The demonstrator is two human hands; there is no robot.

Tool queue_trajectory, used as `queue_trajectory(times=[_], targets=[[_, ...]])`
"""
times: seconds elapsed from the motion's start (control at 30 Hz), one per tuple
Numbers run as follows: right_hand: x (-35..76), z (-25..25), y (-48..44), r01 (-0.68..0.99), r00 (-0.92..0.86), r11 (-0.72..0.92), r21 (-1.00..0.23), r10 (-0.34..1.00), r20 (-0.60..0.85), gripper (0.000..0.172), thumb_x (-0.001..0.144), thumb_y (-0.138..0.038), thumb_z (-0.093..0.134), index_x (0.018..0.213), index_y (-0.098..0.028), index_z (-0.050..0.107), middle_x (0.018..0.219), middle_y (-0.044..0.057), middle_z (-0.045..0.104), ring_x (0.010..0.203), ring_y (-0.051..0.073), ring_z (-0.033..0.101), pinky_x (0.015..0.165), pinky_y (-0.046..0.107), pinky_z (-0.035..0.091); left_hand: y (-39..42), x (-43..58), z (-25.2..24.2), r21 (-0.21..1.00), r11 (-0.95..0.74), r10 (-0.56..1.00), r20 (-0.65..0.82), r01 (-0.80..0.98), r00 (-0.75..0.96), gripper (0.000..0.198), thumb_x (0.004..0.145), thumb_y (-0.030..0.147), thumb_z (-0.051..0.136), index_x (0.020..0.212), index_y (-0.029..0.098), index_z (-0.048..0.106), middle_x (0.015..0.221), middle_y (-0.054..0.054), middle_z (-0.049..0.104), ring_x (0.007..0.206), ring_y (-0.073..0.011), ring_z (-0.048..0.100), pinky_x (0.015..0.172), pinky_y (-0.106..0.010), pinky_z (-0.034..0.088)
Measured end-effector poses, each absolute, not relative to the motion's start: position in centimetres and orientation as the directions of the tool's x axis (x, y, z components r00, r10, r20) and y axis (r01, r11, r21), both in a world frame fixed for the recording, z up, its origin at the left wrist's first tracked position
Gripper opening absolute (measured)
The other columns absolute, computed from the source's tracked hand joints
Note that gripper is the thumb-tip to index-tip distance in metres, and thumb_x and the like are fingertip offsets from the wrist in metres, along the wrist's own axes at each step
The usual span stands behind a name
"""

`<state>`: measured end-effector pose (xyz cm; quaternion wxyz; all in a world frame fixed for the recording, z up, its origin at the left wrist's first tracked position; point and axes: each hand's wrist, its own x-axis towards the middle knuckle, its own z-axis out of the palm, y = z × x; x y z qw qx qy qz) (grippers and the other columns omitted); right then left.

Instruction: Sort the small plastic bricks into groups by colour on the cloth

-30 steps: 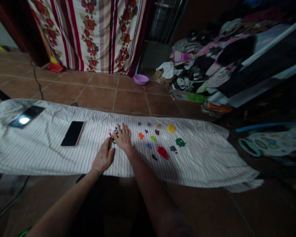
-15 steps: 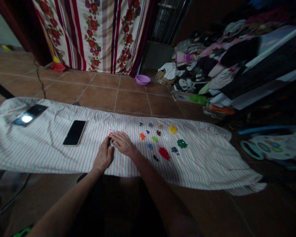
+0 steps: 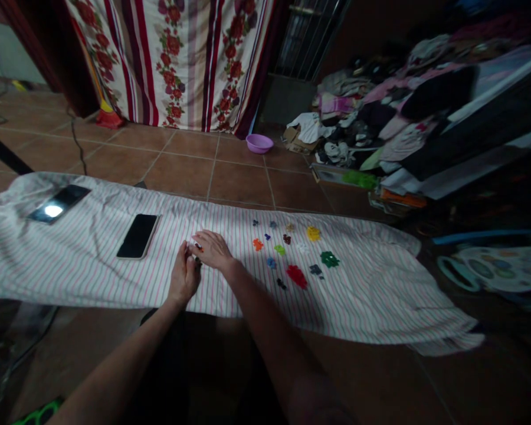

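Note:
My left hand [image 3: 184, 276] rests on the striped cloth [image 3: 230, 298] with its thumb and fingers apart, curved along the left side of a small group of mixed-colour pieces [image 3: 199, 247]. From the right, my right hand [image 3: 213, 250] lies over the same pieces, palm down, its fingers stretched towards the left fingertips. Orange, white and dark bits show between the hands; the others are hidden under them. Right of my hands are separate piles of small pieces, among them orange [image 3: 258, 244], lime green [image 3: 279, 249], blue [image 3: 271, 263], red [image 3: 296, 275], yellow [image 3: 312, 233] and dark green [image 3: 330, 258].
A phone [image 3: 138, 236] lies left of my hands, with a dark glossy slab [image 3: 59, 204] reflecting light farther left. Beyond the cloth, a purple basin [image 3: 259, 143] stands on the tiled floor. Heaped clothes [image 3: 358, 118] fill the back right.
Both hands have drawn closer together around the mixed pieces, the right one moving slightly left. Fewer pieces show between them. The whole view has shifted slightly.

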<state>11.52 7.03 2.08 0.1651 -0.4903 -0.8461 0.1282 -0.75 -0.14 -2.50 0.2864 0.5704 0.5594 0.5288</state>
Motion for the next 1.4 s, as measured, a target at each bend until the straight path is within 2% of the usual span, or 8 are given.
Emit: queue_trajectory(times=[0.17,0.33,0.47,0.6,0.97,1.07,1.2,1.4], targets=[[12.4,2.5,5.3,0.746,-0.525,0.574,-0.336,0.819,0.233,0.030,0.096,-0.037,0.054,0.119,-0.020,0.065,0.123,0.008,0.066,0.119,0.021,0.055,0.107,0.037,0.037,-0.1,-0.6,-2.3,0.951,-0.192,0.938,0.250,0.242,-0.241,0.064,0.096,0.059,0.035,0.143,0.017,0.042,0.144,-0.019,0.050,0.133,-0.0283,0.050,0.112,-0.046,0.042],[12.0,1.5,2.2,0.754,-0.545,0.604,-0.257,0.794,0.269,0.055,0.086,-0.035,0.062,0.138,-0.019,0.053,0.146,0.014,0.049,0.142,0.030,0.033,0.119,0.050,0.018,-0.1,-0.8,-2.5,0.921,-0.210,0.922,0.298,0.327,-0.249,0.068,0.095,0.060,0.035,0.144,0.013,0.039,0.144,-0.021,0.048,0.135,-0.0303,0.047,0.114,-0.051,0.038],[11.1,0.6,1.5,0.770,-0.547,0.589,-0.245,0.807,0.222,0.045,0.091,-0.028,0.055,0.135,-0.019,0.056,0.154,0.011,0.041,0.147,0.031,0.024,0.120,0.052,0.013,-0.1,-0.8,-2.5,0.871,-0.214,0.906,0.346,0.442,-0.245,0.071,0.096,0.060,0.032,0.143,0.008,0.041,0.146,-0.025,0.046,0.136,-0.0318,0.045,0.114,-0.053,0.036],[11.0,0.3,2.5,0.796,-0.517,0.561,-0.227,0.825,0.229,0.039,0.097,-0.025,0.046,0.135,-0.022,0.056,0.155,0.006,0.043,0.147,0.031,0.026,0.119,0.054,0.017,0.0,-0.8,-2.6,0.831,-0.233,0.900,0.381,0.505,-0.211,0.069,0.097,0.058,0.031,0.141,0.007,0.042,0.142,-0.025,0.049,0.133,-0.0317,0.049,0.113,-0.054,0.038],[12.9,0.2,4.2,0.870,-0.313,0.417,-0.264,0.879,0.359,0.037,0.101,-0.032,0.044,0.133,-0.020,0.058,0.145,0.011,0.054,0.140,0.028,0.038,0.114,0.049,0.032,0.1,-0.9,-3.3,0.768,-0.255,0.892,0.421,0.588,-0.162,0.055,0.099,0.045,0.034,0.141,0.010,0.041,0.134,-0.023,0.055,0.126,-0.0292,0.055,0.106,-0.052,0.047],[14.2,-0.3,4.1,0.853,-0.290,0.432,-0.292,0.858,0.424,0.038,0.102,-0.034,0.043,0.133,-0.022,0.059,0.144,0.010,0.055,0.138,0.027,0.042,0.112,0.047,0.038,0.2,-0.9,-4.0,0.700,-0.294,0.870,0.478,0.651,-0.122,0.051,0.099,0.039,0.034,0.140,0.010,0.042,0.139,-0.024,0.052,0.134,-0.0308,0.048,0.109,-0.055,0.043],[15.6,-2.1,3.9,0.845,-0.201,0.427,-0.323,0.812,0.548,0.040,0.103,-0.029,0.036,0.132,-0.016,0.059,0.138,0.014,0.058,0.135,0.026,0.047,0.110,0.048,0.044,0.2,-0.7,-4.6,0.510,-0.412,0.819,0.570,0.755,0.061,0.046,0.098,0.031,0.037,0.137,0.008,0.043,0.141,-0.025,0.051,0.146,-0.0323,0.033,0.115,-0.059,0.033],[14.6,-4.0,4.0,0.813,-0.159,0.444,-0.377,0.792,0.590,0.045,0.104,-0.024,0.026,0.140,-0.013,0.051,0.138,0.016,0.058,0.136,0.024,0.047,0.112,0.048,0.045,-0.1,-0.4,-3.7,0.354,-0.421,0.853,0.468,0.835,0.231,0.048,0.097,0.028,0.034,0.138,0.006,0.046,0.142,-0.023,0.053,0.148,-0.0329,0.028,0.117,-0.056,0.030]])
